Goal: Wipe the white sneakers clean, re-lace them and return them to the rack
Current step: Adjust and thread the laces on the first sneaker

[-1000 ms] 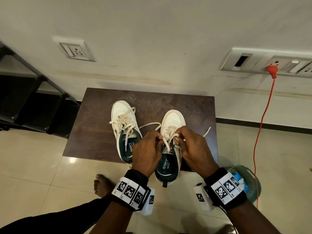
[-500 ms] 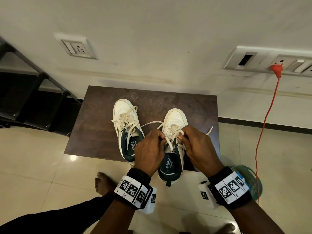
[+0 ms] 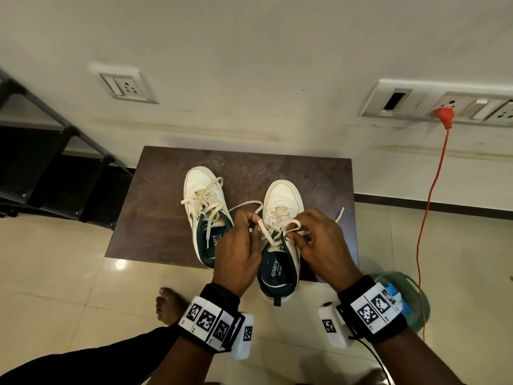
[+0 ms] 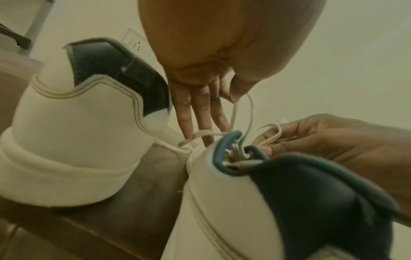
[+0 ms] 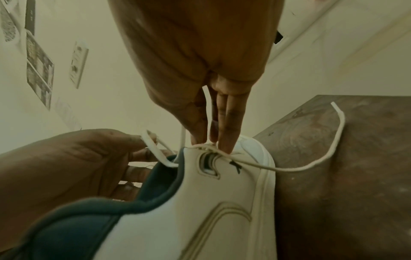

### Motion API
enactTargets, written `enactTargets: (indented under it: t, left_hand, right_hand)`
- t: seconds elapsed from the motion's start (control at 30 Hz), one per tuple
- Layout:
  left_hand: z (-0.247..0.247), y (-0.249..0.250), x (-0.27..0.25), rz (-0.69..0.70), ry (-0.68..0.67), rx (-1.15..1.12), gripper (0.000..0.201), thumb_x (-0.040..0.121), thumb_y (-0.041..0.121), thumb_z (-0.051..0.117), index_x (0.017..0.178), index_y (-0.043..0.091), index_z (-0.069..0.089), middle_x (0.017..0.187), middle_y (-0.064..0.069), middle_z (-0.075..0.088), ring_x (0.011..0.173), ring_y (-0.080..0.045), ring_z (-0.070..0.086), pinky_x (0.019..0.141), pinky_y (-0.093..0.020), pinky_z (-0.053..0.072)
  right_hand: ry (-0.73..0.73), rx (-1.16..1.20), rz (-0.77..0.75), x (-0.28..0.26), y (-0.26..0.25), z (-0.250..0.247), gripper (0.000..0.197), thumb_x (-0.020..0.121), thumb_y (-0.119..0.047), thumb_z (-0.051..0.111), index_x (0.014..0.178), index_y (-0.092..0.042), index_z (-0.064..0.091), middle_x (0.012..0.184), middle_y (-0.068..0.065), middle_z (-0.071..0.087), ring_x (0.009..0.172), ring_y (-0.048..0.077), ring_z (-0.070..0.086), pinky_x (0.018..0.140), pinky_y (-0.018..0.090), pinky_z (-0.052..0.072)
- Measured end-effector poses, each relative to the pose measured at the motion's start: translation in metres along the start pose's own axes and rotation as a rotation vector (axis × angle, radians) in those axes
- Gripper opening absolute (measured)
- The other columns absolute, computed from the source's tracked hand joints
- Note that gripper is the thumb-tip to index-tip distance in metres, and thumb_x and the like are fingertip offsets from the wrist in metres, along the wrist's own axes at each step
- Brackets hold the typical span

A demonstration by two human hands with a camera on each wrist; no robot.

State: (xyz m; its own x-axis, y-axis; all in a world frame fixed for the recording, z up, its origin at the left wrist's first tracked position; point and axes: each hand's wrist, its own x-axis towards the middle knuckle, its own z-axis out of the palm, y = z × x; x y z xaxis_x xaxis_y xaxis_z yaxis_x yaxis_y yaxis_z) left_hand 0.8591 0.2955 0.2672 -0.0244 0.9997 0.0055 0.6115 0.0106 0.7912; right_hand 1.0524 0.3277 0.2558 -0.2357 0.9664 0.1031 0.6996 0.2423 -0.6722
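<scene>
A dark wooden table (image 3: 155,218) is standing against the far wall, with the black rack (image 3: 55,168) sitting off to its left, well apart from the shoes. Two white sneakers are lying side by side on the table, toes pointing far and heels near; the left sneaker (image 3: 204,212) is sitting untouched with its lace loose, while the right sneaker (image 3: 281,237) is overhanging the near edge, directly between both hands. Its long axis is running near to far, so the lace (image 3: 280,232) is crossing it left to right over the tongue. The left hand (image 3: 238,248) is pinching one loop of the lace between thumb and fingertip on the left side, its other fingers (image 4: 200,112) reaching straight down beside the collar. The right hand (image 3: 324,243) is pinching the other loop on the right side, with its straight fingers (image 5: 229,126) pressing onto the knot area. A free lace tip (image 5: 333,105) is trailing out to the right across the table. Both hands look equally near the knot, so the bow probably tightens by pulling outward, left and right, across the shoe's axis.
</scene>
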Motion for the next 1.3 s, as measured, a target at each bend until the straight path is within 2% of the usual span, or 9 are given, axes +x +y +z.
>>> enactTargets:
  t: [0.13,0.2,0.4,0.57,0.73,0.97,1.1,1.17,1.3]
  left_hand:
    - [0.003,0.004,-0.001,-0.066,-0.019,-0.043,0.029,0.094,0.03,0.068,0.121,0.028,0.058,0.099,0.015,0.07,0.089,0.0,0.067,0.077,-0.033,0.06]
    - [0.004,0.002,0.004,-0.064,-0.027,0.028,0.025,0.09,0.027,0.072,0.115,0.028,0.068,0.096,0.015,0.071,0.085,0.0,0.066,0.076,-0.035,0.059]
    - [-0.008,0.012,0.016,0.026,0.006,0.279,0.009,0.091,0.019,0.065,0.095,0.025,0.07,0.088,0.012,0.071,0.078,-0.008,0.065,0.072,-0.034,0.055]
    - [-0.012,0.013,0.007,0.067,0.043,0.166,0.011,0.093,0.017,0.065,0.101,0.022,0.07,0.093,0.011,0.072,0.081,-0.007,0.067,0.072,-0.034,0.057]
    - [-0.003,0.004,0.011,-0.01,-0.052,0.146,0.021,0.088,0.024,0.073,0.109,0.021,0.074,0.097,0.007,0.074,0.084,-0.007,0.068,0.077,-0.036,0.059]
    - [-0.006,0.008,0.024,0.094,-0.083,0.204,0.005,0.094,0.023,0.065,0.095,0.025,0.069,0.087,0.012,0.071,0.078,-0.007,0.065,0.072,-0.034,0.056]
    - [-0.008,0.005,0.029,0.09,-0.181,0.195,0.024,0.083,0.02,0.074,0.105,0.029,0.071,0.088,0.015,0.071,0.075,-0.001,0.066,0.072,-0.031,0.057]
    - [-0.008,0.007,0.03,0.101,-0.182,0.202,0.018,0.083,0.026,0.076,0.1,0.031,0.072,0.087,0.015,0.072,0.075,0.0,0.066,0.071,-0.03,0.056]
    - [-0.01,0.01,0.03,0.133,-0.119,0.21,0.008,0.085,0.02,0.072,0.089,0.028,0.07,0.083,0.012,0.072,0.077,-0.007,0.066,0.07,-0.037,0.055]
  right_hand:
    - [-0.015,0.033,0.01,-0.001,0.002,-0.001,0.011,0.09,-0.013,0.073,0.101,-0.011,0.075,0.103,0.003,0.069,0.093,0.018,0.066,0.08,0.019,0.047]
    - [-0.013,0.039,0.012,-0.001,0.003,-0.001,0.013,0.09,-0.014,0.073,0.102,-0.012,0.075,0.104,0.003,0.069,0.094,0.018,0.066,0.081,0.017,0.046]
    - [-0.001,0.035,0.002,0.0,-0.001,-0.001,0.009,0.089,-0.013,0.073,0.097,-0.011,0.075,0.097,0.004,0.069,0.086,0.022,0.067,0.074,0.036,0.057]
    - [-0.008,0.046,0.015,0.0,-0.002,-0.002,0.008,0.091,-0.016,0.071,0.097,-0.013,0.075,0.097,0.004,0.071,0.088,0.022,0.067,0.077,0.034,0.056]
    - [-0.007,0.059,0.023,0.0,-0.004,-0.004,0.011,0.093,-0.017,0.07,0.102,-0.014,0.076,0.102,0.002,0.073,0.091,0.018,0.068,0.079,0.021,0.048]
    - [-0.002,0.071,0.018,0.002,-0.005,-0.001,0.013,0.094,-0.018,0.067,0.103,-0.016,0.076,0.1,0.001,0.073,0.09,0.018,0.067,0.079,0.028,0.054]
    - [0.016,0.081,0.016,0.001,-0.005,-0.001,0.012,0.094,-0.016,0.067,0.102,-0.016,0.076,0.099,0.003,0.073,0.089,0.021,0.068,0.078,0.037,0.057]
    - [0.006,0.06,0.019,0.001,-0.005,0.0,0.012,0.094,-0.017,0.066,0.102,-0.015,0.075,0.099,0.003,0.072,0.089,0.022,0.067,0.078,0.039,0.057]
    - [-0.011,0.023,0.035,0.002,-0.008,0.002,0.014,0.095,-0.015,0.065,0.105,-0.016,0.074,0.1,0.004,0.072,0.09,0.022,0.067,0.08,0.036,0.057]
